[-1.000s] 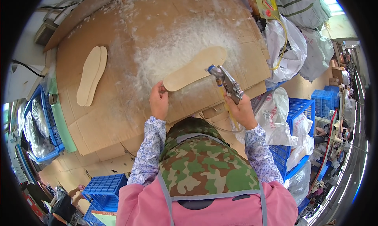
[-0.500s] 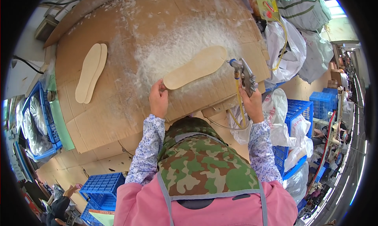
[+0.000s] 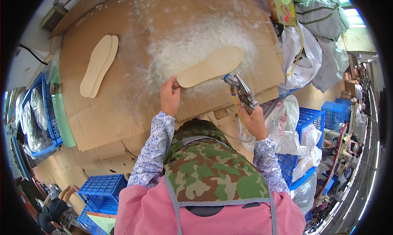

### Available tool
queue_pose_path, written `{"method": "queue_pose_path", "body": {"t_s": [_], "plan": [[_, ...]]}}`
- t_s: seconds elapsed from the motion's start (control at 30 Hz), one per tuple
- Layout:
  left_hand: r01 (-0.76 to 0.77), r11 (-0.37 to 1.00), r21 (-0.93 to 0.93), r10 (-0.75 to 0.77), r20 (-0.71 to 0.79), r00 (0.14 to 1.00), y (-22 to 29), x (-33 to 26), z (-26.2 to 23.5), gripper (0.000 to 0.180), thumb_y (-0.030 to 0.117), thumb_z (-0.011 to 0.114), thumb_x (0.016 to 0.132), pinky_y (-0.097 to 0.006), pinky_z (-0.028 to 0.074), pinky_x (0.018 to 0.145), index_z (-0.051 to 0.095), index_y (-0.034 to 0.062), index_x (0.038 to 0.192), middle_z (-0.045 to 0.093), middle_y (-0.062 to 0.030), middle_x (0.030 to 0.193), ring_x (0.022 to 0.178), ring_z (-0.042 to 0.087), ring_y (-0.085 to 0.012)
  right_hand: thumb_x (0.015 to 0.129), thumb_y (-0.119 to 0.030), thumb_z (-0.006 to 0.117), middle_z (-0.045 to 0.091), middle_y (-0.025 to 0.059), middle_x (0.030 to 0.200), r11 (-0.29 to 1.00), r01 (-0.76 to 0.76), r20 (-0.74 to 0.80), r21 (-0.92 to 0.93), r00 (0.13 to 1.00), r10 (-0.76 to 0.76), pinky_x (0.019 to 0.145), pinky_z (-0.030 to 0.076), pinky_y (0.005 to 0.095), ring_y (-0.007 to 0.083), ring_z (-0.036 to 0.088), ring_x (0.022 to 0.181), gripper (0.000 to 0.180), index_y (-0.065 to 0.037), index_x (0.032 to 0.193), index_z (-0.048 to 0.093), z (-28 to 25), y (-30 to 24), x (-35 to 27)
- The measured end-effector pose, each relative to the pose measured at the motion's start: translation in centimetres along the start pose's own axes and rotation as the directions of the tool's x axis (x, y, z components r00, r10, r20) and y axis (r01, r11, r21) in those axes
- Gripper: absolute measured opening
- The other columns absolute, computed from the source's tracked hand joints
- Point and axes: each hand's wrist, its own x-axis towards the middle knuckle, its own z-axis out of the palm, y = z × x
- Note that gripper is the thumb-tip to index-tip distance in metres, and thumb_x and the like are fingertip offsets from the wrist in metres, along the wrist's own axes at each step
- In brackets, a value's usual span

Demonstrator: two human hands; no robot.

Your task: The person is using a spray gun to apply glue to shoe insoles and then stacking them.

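Note:
A pale beige insole (image 3: 211,67) lies aslant over a white, dusty patch of the cardboard. Its heel end is pinched at the edge by the fingers of my left hand (image 3: 170,96); the thumb is partly hidden. My right hand (image 3: 254,123) is closed round the grip of a metal spray gun (image 3: 245,93) with a blue-ringed nozzle and a yellow hose (image 3: 241,119). The nozzle sits just off the insole's near edge, to the right, and a faint haze hangs about the insole. Farther left, two overlapping insoles (image 3: 99,66) rest on the cardboard.
Brown cardboard (image 3: 106,124) covers the work table. Blue crates (image 3: 102,192) stand at the near left, and another blue crate (image 3: 305,132) with plastic bags (image 3: 284,124) is on the right. Behind them is a yellow box (image 3: 283,7) with a hose. Another person (image 3: 55,212) is at the lower left.
My right hand has brought the spray gun left and nearer to me, from beyond the insole's toe to its near edge. My left hand stays at the heel. The view has shifted slightly.

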Motion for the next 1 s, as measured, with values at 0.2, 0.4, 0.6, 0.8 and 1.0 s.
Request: {"method": "queue_pose_path", "body": {"t_s": [0.2, 0.4, 0.6, 0.8, 1.0], "plan": [[0.014, 1.0, 0.004, -0.014, 0.014, 1.0, 0.2, 0.2, -0.2, 0.041, -0.003, 0.052, 0.078, -0.029, 0.047, 0.073, 0.055, 0.0016, 0.119, 0.056, -0.0127, 0.101, 0.084, 0.057, -0.0199, 0.084, -0.004, 0.059, 0.061, 0.0127, 0.082, 0.997, -0.079, 0.105, 0.017, 0.992, 0.076, 0.067, 0.046, 0.03, 0.0244, 0.059, 0.071, 0.017, -0.001, 0.1, 0.056, 1.6, -1.7, -0.4], [0.054, 0.998, 0.027, -0.054, 0.007, 0.999, 0.6, 0.1, -0.2, 0.047, -0.002, 0.053, 0.079, -0.03, 0.047, 0.071, 0.047, 0.0012, 0.126, 0.059, -0.0111, 0.094, 0.075, 0.057, -0.0182, 0.084, -0.005, 0.059, 0.061, 0.0119, 0.082, 0.997, -0.019, 0.169, 0.074, 0.986, 0.006, 0.069, 0.046, 0.0292, 0.0221, 0.06, 0.074, 0.02, -0.001, 0.103, 0.055, 3.7, -3.6, -0.5], [0.048, 0.999, 0.0, -0.048, -0.023, 0.999, 0.9, -0.2, -0.3, 0.05, 0.0, 0.052, 0.081, -0.03, 0.047, 0.07, 0.04, 0.0022, 0.128, 0.06, -0.0098, 0.091, 0.071, 0.056, -0.0175, 0.084, -0.005, 0.06, 0.061, 0.0122, 0.083, 0.994, -0.042, 0.249, 0.098, 0.968, 0.016, 0.072, 0.046, 0.029, 0.0225, 0.06, 0.076, 0.024, -0.001, 0.106, 0.054, 4.1, -4.4, -0.2], [0.096, 0.995, -0.019, -0.096, -0.018, 0.995, 1.9, -0.2, -0.3, 0.042, 0.001, 0.053, 0.081, -0.031, 0.047, 0.07, 0.043, 0.0015, 0.122, 0.06, -0.0107, 0.091, 0.071, 0.056, -0.0183, 0.084, -0.005, 0.06, 0.059, 0.0148, 0.077, 1.0, -0.013, 0.103, -0.029, 0.995, 0.016, 0.064, 0.045, 0.0311, 0.0266, 0.056, 0.067, 0.019, -0.001, 0.101, 0.054, 2.4, -2.4, 1.1], [0.027, 1.0, 0.003, -0.026, -0.059, 0.998, 1.9, 0.5, 1.0, 0.039, 0.003, 0.053, 0.082, -0.031, 0.048, 0.071, 0.045, 0.0002, 0.12, 0.06, -0.0115, 0.089, 0.076, 0.058, -0.0187, 0.084, -0.005, 0.06, 0.059, 0.0128, 0.079, 0.997, 0.074, -0.006, -0.037, 0.997, -0.074, 0.063, 0.044, 0.0297, 0.0234, 0.055, 0.067, 0.016, 0.0, 0.099, 0.056, -0.5, 0.2, 3.0]]}}
